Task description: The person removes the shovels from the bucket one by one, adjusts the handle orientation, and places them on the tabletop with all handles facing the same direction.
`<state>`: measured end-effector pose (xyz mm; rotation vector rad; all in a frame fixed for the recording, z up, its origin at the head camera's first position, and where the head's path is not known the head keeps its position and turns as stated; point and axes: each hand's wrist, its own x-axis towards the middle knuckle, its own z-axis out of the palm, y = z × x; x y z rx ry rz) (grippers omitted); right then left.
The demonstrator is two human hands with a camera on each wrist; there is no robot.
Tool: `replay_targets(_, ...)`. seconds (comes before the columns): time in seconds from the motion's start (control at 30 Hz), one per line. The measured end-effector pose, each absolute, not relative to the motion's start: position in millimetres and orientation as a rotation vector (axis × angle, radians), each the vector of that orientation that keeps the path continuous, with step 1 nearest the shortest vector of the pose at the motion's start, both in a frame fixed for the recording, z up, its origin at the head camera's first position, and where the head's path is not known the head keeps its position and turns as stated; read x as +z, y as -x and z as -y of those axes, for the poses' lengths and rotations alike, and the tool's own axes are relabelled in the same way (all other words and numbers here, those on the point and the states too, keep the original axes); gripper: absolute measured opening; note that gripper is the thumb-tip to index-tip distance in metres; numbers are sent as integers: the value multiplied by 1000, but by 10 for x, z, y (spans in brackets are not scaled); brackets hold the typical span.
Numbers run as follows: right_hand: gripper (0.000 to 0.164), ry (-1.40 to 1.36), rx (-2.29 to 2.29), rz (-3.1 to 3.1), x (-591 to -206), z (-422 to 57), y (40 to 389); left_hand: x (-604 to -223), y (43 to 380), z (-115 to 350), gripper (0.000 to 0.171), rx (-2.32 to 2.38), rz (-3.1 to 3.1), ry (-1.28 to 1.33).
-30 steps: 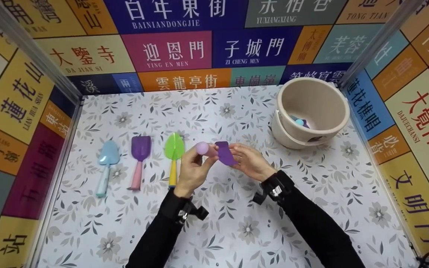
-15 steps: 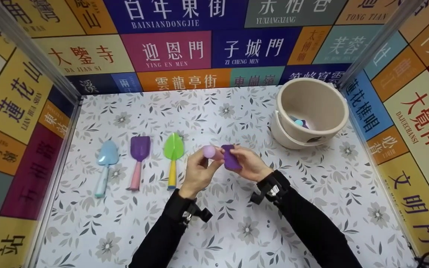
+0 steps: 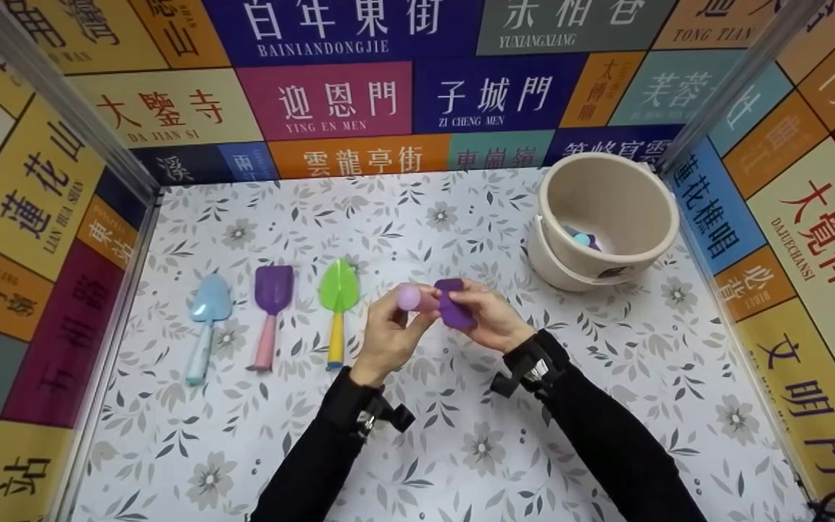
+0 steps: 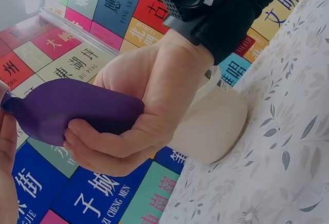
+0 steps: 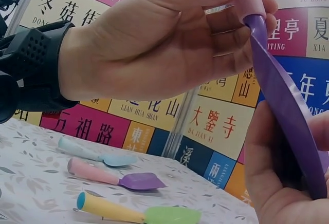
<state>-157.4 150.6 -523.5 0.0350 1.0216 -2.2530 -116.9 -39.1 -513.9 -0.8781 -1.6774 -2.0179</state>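
Observation:
Both hands hold a toy hand shovel with a pink handle [image 3: 417,299] and a purple blade [image 3: 455,306] above the table. My left hand [image 3: 388,337] grips the handle, whose rounded end faces up toward the head camera. My right hand [image 3: 493,319] pinches the blade, thumb on one face. In the left wrist view, fingers curl around the wide end of the purple blade [image 4: 77,111]. The right wrist view shows the pink handle [image 5: 251,0] in the left hand and the blade [image 5: 280,93] slanting down to the right hand.
Three more toy shovels lie in a row at left: light blue [image 3: 209,299], purple with pink handle [image 3: 273,286], green with yellow handle [image 3: 338,284]. A beige bucket [image 3: 559,261] stands at back right with small blue and purple items inside. Printed panels [image 3: 345,101] enclose the table.
Both hands and the shovel have shifted slightly right. My right hand has gone from touching the blade with spread fingers to pinching it, and the blade has turned a little.

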Motion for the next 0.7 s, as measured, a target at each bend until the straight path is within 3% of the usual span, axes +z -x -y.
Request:
replay_targets(0.1,25,-40,-2275,-1053,-5157,-1561,1592,-5083,1176,413,26,-1947,1748,908)
replay_targets(0.3,21,-16,-2282,-1343,-4916,-1829,1656,-4961,1147,617,68,-1877,1844,928)
replay_targets(0.47,15,-32,-2225,-1634,-4651,-2119,1698,-4860,1109,858,68,-1904,1854,909)
replay_targets(0.7,10,-12,-2066,-2001,-4428,-2314,1773,-4660,1073,914,55,-1268,2101,907)
